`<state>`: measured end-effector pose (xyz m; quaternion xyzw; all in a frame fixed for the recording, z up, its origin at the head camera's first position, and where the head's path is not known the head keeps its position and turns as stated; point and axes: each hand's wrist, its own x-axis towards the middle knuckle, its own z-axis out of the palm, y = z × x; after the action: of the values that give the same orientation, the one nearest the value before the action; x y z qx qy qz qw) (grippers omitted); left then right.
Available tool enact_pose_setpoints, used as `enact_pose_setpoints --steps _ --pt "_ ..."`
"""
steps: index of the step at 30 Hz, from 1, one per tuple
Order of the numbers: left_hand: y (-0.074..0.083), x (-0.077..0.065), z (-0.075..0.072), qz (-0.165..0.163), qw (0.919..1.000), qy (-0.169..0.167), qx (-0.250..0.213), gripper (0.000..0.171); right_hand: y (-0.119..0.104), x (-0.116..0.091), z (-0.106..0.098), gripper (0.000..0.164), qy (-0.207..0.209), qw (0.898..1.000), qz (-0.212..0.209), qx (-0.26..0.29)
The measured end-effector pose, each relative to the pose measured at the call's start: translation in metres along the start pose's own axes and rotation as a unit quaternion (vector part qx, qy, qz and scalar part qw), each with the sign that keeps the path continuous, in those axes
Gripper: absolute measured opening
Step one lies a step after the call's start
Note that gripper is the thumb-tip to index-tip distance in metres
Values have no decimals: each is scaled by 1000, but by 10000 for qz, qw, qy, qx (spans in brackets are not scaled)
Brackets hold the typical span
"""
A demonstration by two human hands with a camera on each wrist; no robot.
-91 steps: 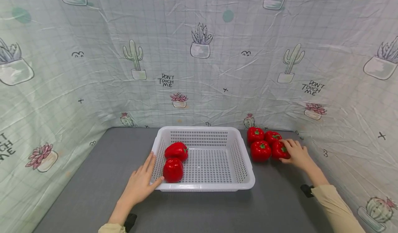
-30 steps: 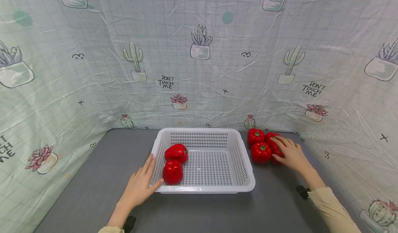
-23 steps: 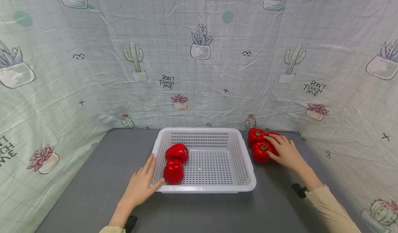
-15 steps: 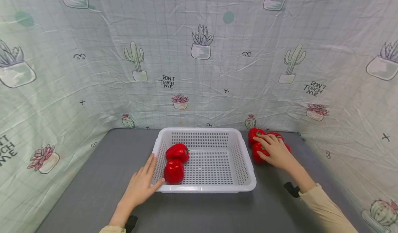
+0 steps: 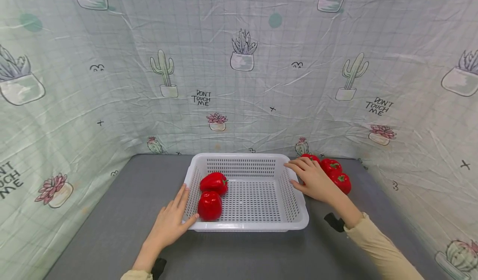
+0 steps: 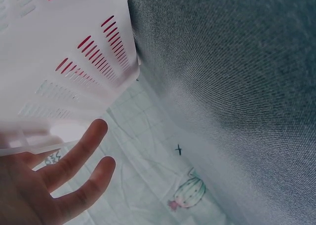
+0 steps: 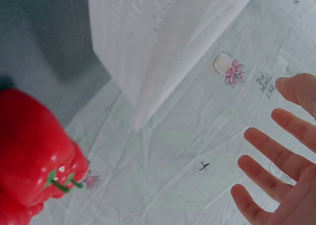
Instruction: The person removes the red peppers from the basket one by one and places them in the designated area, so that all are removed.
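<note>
In the head view my left hand (image 5: 169,221) rests at the front left corner of a white perforated plastic basket (image 5: 246,226), fingers fairly straight along its left side and thumb at the front rim. Two red bell peppers, one lying on its side (image 5: 213,183) and one nearer (image 5: 209,206), sit in the left part of the basket. My right hand (image 5: 315,182) hovers at the basket's right rim, fingers spread; the right wrist view shows nothing in it. Behind and beside it are more red bell peppers (image 5: 340,182), partly hidden by the hand in the head view.
A dark grey table (image 5: 239,255) carries the basket and the loose peppers. A pale curtain (image 5: 242,118) printed with cacti hangs around the back and sides, close behind the basket.
My right hand has moved left from the rightmost pepper, across the group, to the basket's right rim. The left hand and the peppers in the basket stay where they were.
</note>
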<state>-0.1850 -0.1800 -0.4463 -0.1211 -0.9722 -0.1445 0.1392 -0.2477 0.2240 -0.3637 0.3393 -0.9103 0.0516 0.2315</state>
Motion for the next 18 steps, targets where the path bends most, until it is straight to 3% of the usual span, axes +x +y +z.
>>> enact_pose_setpoints --steps 18 --pt "0 0 0 32 10000 11 4 80 -37 42 10 47 -83 9985 -543 79"
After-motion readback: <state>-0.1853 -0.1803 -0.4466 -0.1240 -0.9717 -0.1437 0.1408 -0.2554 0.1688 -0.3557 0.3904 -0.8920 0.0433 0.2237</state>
